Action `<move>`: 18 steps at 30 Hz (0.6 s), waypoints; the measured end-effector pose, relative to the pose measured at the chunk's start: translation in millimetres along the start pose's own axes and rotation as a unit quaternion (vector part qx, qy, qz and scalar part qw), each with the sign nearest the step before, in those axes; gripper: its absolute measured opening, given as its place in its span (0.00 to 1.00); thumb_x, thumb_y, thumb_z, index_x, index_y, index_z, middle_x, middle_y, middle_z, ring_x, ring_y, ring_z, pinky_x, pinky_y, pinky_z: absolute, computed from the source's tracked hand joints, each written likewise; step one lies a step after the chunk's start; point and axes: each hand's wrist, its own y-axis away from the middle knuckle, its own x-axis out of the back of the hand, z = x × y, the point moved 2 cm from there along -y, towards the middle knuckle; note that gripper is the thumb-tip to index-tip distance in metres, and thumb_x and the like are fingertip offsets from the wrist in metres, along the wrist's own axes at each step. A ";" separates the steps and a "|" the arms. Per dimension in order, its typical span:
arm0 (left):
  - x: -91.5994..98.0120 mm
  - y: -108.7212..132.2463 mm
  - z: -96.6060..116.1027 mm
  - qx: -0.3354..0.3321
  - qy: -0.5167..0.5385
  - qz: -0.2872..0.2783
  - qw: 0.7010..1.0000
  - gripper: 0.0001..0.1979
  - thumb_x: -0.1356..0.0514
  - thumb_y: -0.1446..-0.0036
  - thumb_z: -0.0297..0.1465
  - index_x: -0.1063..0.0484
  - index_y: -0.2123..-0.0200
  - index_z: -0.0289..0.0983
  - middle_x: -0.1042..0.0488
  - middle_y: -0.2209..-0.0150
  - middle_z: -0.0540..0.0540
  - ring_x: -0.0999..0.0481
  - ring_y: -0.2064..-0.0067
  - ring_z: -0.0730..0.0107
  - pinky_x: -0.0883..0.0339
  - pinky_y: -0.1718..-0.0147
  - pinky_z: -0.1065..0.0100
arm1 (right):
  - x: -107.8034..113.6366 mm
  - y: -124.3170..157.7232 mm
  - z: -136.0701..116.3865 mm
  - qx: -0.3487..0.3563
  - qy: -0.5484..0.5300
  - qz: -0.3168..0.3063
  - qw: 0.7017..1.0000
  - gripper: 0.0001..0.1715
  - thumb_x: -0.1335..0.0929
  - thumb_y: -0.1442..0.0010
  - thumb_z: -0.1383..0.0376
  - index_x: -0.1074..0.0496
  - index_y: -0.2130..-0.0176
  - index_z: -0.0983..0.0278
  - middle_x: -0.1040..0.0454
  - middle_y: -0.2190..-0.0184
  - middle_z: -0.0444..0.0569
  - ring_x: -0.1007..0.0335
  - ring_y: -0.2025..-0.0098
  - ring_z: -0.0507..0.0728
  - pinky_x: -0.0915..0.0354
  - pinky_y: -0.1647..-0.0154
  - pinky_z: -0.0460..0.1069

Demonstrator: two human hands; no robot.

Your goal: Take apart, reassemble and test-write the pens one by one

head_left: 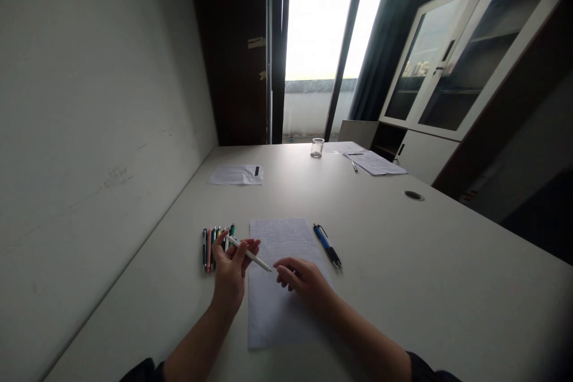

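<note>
My left hand [233, 265] is closed on a white pen [253, 257], pinched between thumb and fingers. The pen slants down to the right, its tip above a sheet of paper [273, 316]. Just right of that tip is my right hand [304, 279], fingers loosely curled and a little apart, with nothing visible in them. Handwriting-like lines cover the upper part of the sheet; its lower part is blank. Left of the sheet lies a row of several coloured pens [208, 250], partly hidden by my left hand. Blue and black pens [328, 246] lie to the right of the sheet.
At the table's far end stand a clear glass [317, 147] and a stack of papers [376, 163] with a pen [354, 166] beside it. Another printed sheet [236, 175] lies far left. A round cable hole [413, 196] is at right. The wall [111, 131] borders the left edge.
</note>
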 end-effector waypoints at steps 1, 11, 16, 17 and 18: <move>-2.8 2.4 -0.7 0.005 0.000 -0.006 1.000 0.34 0.31 0.46 0.36 0.47 0.43 0.48 0.21 0.60 0.48 0.19 0.55 0.59 0.30 0.49 0.50 | -0.2 0.0 -1.2 0.010 0.018 -0.003 1.000 0.19 0.35 0.35 0.52 0.23 0.61 0.63 0.22 0.71 0.49 0.28 0.73 0.54 0.32 0.71 0.47; -7.7 9.7 -5.2 0.000 -0.030 -0.054 0.998 0.29 0.31 0.45 0.34 0.47 0.48 0.47 0.22 0.59 0.48 0.19 0.55 0.57 0.29 0.51 0.47 | -1.5 0.6 -1.7 0.030 0.068 -0.026 0.997 0.17 0.36 0.33 0.55 0.23 0.66 0.61 0.21 0.71 0.47 0.27 0.73 0.54 0.34 0.68 0.47; 3.1 0.0 -2.6 -0.039 -0.190 -0.141 0.971 0.14 0.33 0.44 0.36 0.30 0.56 0.40 0.26 0.56 0.44 0.20 0.59 0.60 0.24 0.60 0.58 | 10.1 0.4 -2.2 0.022 0.078 0.015 0.997 0.21 0.39 0.31 0.56 0.28 0.70 0.62 0.25 0.76 0.44 0.30 0.73 0.53 0.37 0.66 0.47; 4.9 -2.1 -0.5 -0.072 -0.240 -0.155 0.956 0.11 0.33 0.45 0.36 0.26 0.60 0.39 0.26 0.58 0.44 0.21 0.60 0.61 0.23 0.63 0.60 | 12.4 0.3 -1.1 0.017 0.081 0.018 0.996 0.22 0.40 0.30 0.56 0.28 0.71 0.61 0.25 0.77 0.44 0.31 0.73 0.53 0.38 0.66 0.47; 6.3 -3.9 2.0 -0.112 -0.288 -0.167 0.936 0.09 0.32 0.46 0.35 0.24 0.63 0.40 0.27 0.59 0.44 0.22 0.60 0.61 0.23 0.64 0.61 | 14.4 0.3 0.2 0.012 0.082 0.020 0.996 0.22 0.41 0.30 0.56 0.29 0.71 0.61 0.26 0.77 0.44 0.31 0.74 0.53 0.38 0.67 0.47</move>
